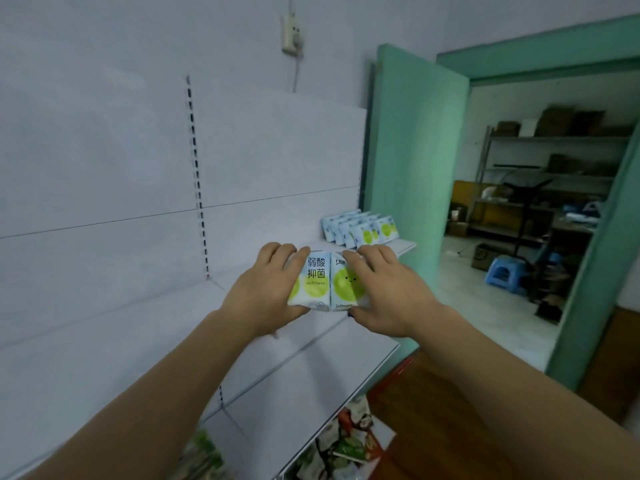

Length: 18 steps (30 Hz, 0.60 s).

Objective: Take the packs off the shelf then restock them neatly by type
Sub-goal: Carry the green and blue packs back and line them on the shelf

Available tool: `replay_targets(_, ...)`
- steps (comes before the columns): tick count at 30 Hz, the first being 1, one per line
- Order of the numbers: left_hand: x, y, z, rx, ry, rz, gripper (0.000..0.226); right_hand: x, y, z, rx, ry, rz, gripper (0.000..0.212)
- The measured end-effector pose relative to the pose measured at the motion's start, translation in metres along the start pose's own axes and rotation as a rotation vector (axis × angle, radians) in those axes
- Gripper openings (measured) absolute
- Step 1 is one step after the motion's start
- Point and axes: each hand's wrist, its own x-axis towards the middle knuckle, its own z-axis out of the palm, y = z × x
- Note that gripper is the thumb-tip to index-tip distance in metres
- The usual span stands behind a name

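Observation:
Two white-and-blue packs with lime-green circles sit side by side above the white shelf [194,327]. My left hand [263,289] grips the left pack [316,284], which carries large dark characters. The right pack [341,285], with a small smiling face on its green circle, is gripped by my right hand [384,289]. The two packs touch along their inner edges. Further back, at the shelf's far right end, a row of several matching packs [360,228] stands upright.
A lower shelf [346,434] holds a heap of colourful snack bags. A green door [415,161] stands open to the right of the shelving. Beyond it lies a storeroom with metal racks [547,168], boxes and a blue stool [504,273].

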Motion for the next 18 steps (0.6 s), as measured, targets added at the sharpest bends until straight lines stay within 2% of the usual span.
replay_targets(8,0.1,0.076,0.072,-0.053,0.027,0.108,0.095,-0.031,0.123,0.024,-0.076,-0.04,0.119,0.091)
replay_targets(18,0.218,0.137,0.157,-0.055,0.017,0.092,0.096,-0.008,0.277,0.075,-0.098,-0.053,0.09,0.089)
